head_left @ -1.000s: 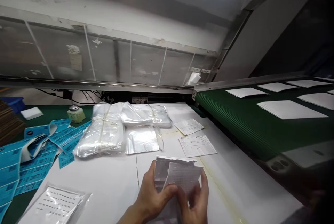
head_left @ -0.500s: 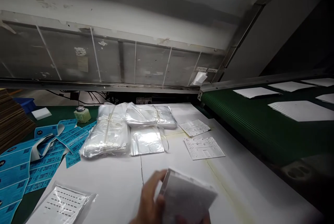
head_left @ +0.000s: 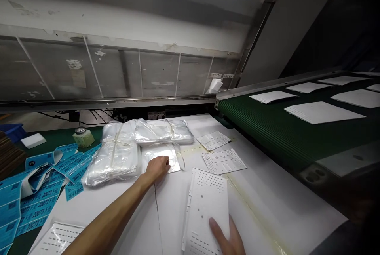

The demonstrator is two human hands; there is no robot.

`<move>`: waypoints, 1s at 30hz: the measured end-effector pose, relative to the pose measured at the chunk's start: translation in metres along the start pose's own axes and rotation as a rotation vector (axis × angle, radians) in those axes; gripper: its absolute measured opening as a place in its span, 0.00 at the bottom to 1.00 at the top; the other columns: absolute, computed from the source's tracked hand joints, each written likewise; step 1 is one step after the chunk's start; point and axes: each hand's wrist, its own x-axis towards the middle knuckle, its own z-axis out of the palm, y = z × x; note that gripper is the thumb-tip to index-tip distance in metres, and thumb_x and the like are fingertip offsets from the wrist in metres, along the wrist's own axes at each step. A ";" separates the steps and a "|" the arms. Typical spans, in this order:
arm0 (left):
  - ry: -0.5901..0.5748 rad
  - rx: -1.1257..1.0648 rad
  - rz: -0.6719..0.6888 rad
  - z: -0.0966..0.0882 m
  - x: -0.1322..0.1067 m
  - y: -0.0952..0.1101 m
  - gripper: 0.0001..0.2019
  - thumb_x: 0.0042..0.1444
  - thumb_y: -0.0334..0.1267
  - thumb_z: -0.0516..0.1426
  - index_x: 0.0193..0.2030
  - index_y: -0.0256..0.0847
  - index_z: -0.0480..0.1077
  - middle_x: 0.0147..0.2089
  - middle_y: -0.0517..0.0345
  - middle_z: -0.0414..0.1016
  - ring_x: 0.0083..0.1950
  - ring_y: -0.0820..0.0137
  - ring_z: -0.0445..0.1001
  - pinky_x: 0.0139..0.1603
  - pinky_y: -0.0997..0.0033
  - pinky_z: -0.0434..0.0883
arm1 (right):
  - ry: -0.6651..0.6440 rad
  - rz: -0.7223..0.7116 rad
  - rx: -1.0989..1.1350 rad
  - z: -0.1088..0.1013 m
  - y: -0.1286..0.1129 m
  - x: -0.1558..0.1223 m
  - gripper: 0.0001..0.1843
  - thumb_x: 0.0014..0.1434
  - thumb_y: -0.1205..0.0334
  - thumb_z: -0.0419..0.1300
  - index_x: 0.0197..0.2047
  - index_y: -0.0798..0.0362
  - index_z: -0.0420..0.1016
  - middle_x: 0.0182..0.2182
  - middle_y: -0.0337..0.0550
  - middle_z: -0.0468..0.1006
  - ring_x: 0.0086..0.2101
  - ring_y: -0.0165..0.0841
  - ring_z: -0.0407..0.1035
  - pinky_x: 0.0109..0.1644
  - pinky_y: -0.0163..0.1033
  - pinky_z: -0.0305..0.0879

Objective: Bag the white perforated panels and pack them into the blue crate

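Your left hand (head_left: 157,166) curls on the flat clear bag (head_left: 160,151) mid-tabletop (head_left: 267,191), grip not discernible; right hand (head_left: 227,237) presses, fingers flat, on the white sheet stack (head_left: 208,199); slick film likely slips, unpinned stack may skew.

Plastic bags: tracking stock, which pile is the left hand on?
The loose flat bags in front, under the left hand; the left bundle and rear bundle are tied.

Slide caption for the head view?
Left hand on a clear bag, right hand flat on a stack of white punched sheets on the white table.
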 end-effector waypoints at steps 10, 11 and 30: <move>-0.025 -0.004 0.133 -0.006 0.001 -0.001 0.11 0.60 0.42 0.53 0.37 0.36 0.69 0.39 0.56 0.71 0.37 0.71 0.70 0.39 0.65 0.69 | -0.041 0.004 0.034 0.004 -0.007 -0.003 0.43 0.46 0.38 0.61 0.60 0.53 0.57 0.50 0.53 0.74 0.48 0.50 0.69 0.47 0.50 0.68; -0.025 -0.023 0.124 -0.007 0.003 -0.002 0.11 0.60 0.42 0.53 0.37 0.36 0.69 0.38 0.57 0.71 0.37 0.71 0.70 0.39 0.65 0.69 | -0.048 0.008 0.039 0.003 -0.008 -0.003 0.43 0.47 0.38 0.61 0.60 0.53 0.57 0.49 0.53 0.74 0.48 0.50 0.69 0.48 0.50 0.68; -0.234 -0.291 0.208 -0.091 0.049 -0.017 0.14 0.54 0.47 0.52 0.32 0.39 0.70 0.32 0.55 0.74 0.30 0.68 0.72 0.27 0.73 0.65 | -0.344 -0.124 -0.136 0.093 -0.035 0.036 0.34 0.56 0.55 0.56 0.63 0.48 0.52 0.59 0.45 0.64 0.56 0.40 0.61 0.57 0.44 0.58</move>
